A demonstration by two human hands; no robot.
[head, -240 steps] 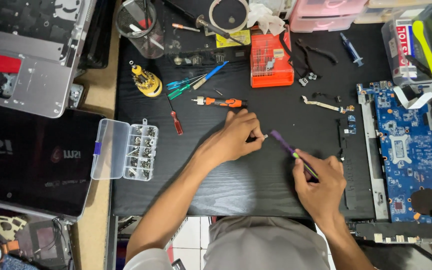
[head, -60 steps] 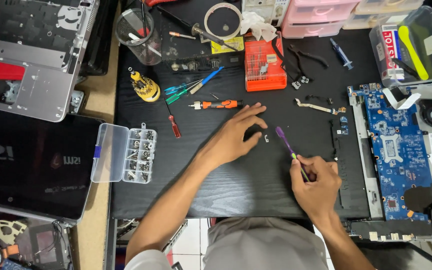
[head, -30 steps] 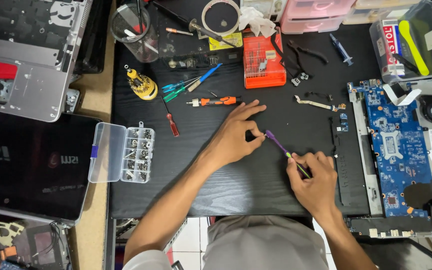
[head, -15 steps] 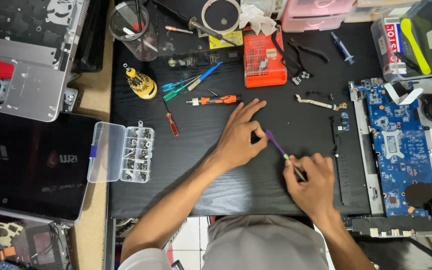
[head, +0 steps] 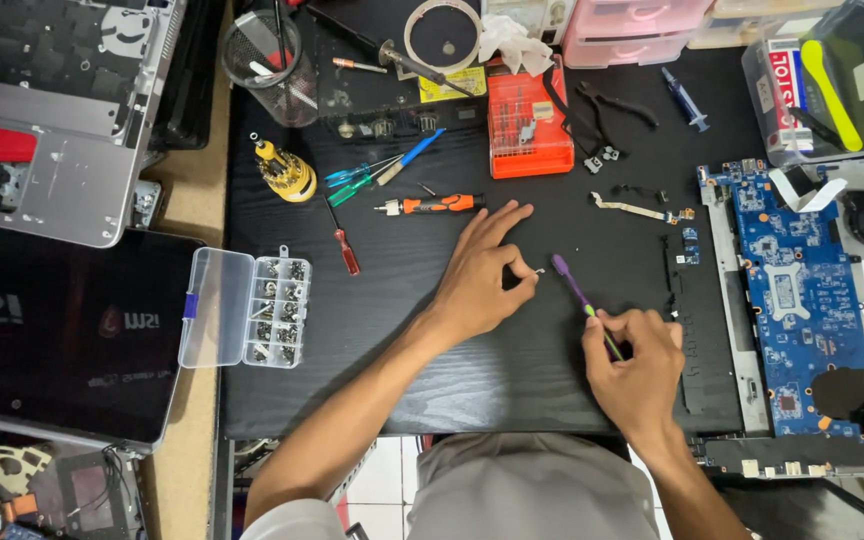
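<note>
Small part pinched on the black desk.
Left hand fingers clamp a tiny metal part; right hand, fingers closed on purple tool, just right of that part.

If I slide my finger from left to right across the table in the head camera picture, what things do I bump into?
Black laptop lid → clear screw box → red screwdriver → left hand pinching a tiny metal part → purple tool → right hand → blue circuit board.
</note>
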